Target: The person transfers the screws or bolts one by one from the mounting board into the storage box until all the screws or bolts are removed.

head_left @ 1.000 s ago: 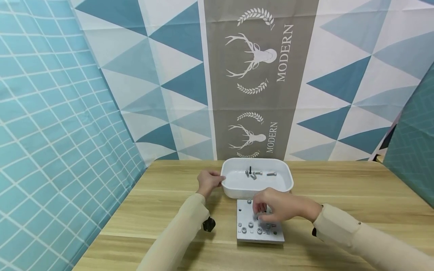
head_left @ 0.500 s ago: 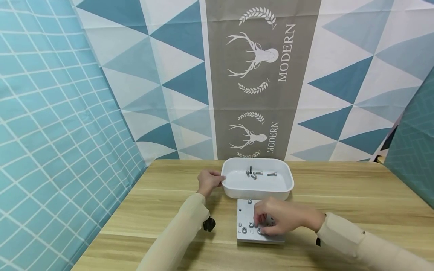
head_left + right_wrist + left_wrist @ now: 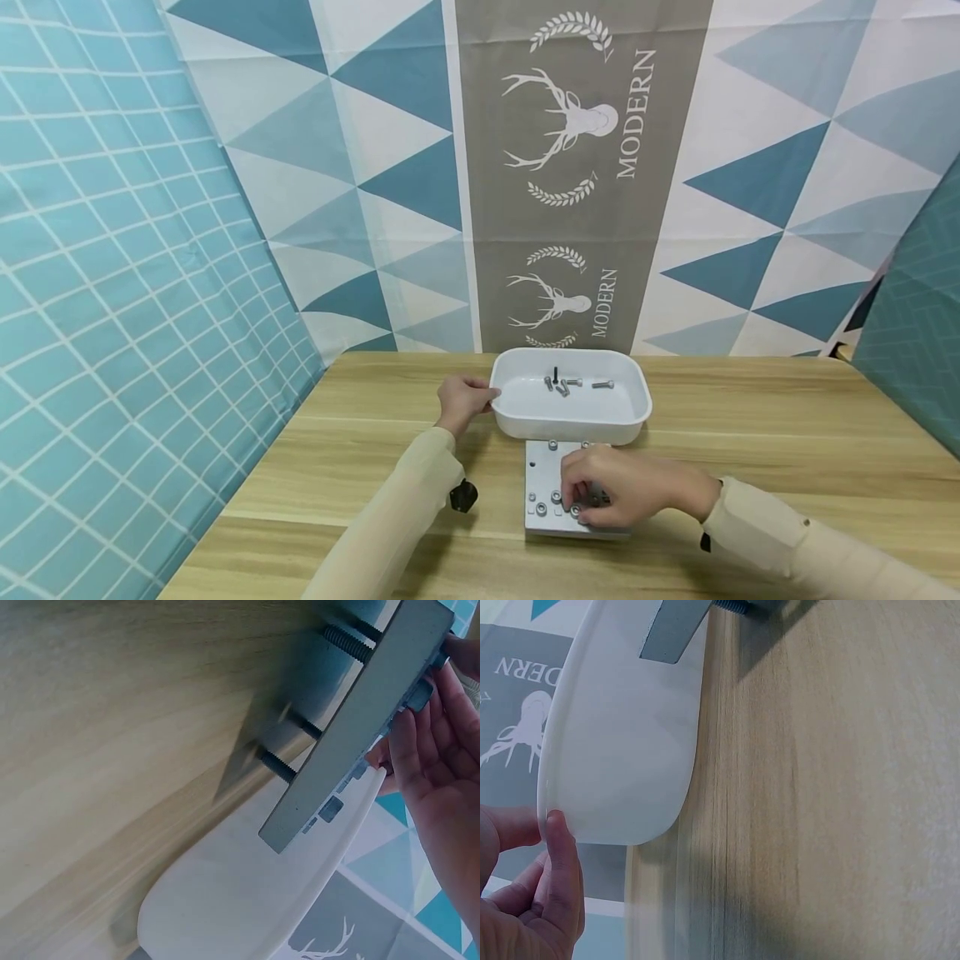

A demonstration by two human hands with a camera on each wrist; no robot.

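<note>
**Tilt, snagging and a crooked seat to be guarded against**

The metal plate [image 3: 543, 479] is set on the near side of the white tray [image 3: 555, 430], above the bench [image 3: 750, 417]. A bolt [image 3: 576, 511] near the plate's front edge appears to be pinched between the thumb and fingers of the right hand [image 3: 618, 479]. The tray's rim is clamped between the thumb and fingers of the left hand [image 3: 461, 404], so the plate is left unsteadied by it. Threaded shanks [image 3: 277, 765] can be seen projecting beneath the plate; what it is borne on cannot be told. If the bolt were pressed off-centre, the plate might be tipped or slid against the tray. If it were pulled askew, it could be jammed in its hole. Were the rim tugged, the loose screws [image 3: 602, 385] inside could be rolled about.
</note>
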